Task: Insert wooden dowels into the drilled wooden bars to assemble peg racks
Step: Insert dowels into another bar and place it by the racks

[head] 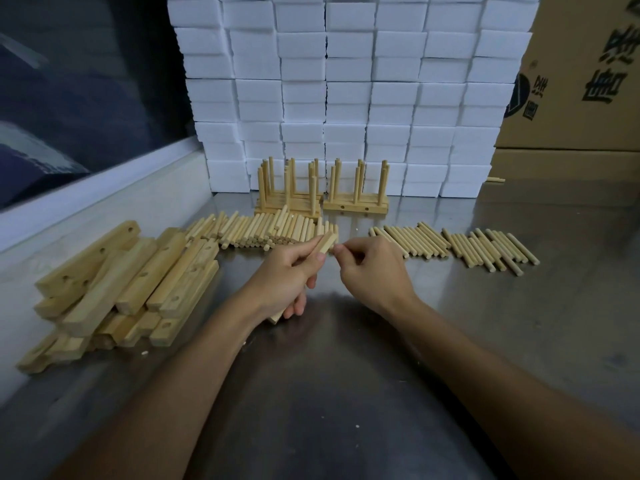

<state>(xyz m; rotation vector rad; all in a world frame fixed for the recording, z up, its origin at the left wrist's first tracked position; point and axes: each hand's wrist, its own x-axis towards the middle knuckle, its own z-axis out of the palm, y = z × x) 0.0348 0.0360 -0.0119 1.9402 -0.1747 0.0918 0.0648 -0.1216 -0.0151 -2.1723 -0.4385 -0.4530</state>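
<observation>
Two hands meet over the middle of the steel worktop [346, 393]. The left hand [284, 275] grips a drilled bar [327, 243], its fingers [299, 308] curled round the wood; one end of the bar sticks out past the thumb toward the far edge, the other end shows below the palm. The right hand [370, 268] is beside the bar's far end with fingertips [339, 250] pinched together; whether a dowel sits between them cannot be told.

Loose bars [121, 289] lie heaped near the left edge, several deep, with holes showing on some faces. One batch of dowels [263, 228] lies in a row just beyond the left hand, partly stacked. A second batch of dowels [460, 245] lies in a single layer toward the right, well apart from the first.

Finished racks [287, 192] stand near the far edge, pegs upright, stacked together; another rack [356, 195] stands just beside them on the right. Both are close to a wall of white foam blocks [346, 81] along the far edge. A carton [581, 81] with printed characters stands at the far right corner.
</observation>
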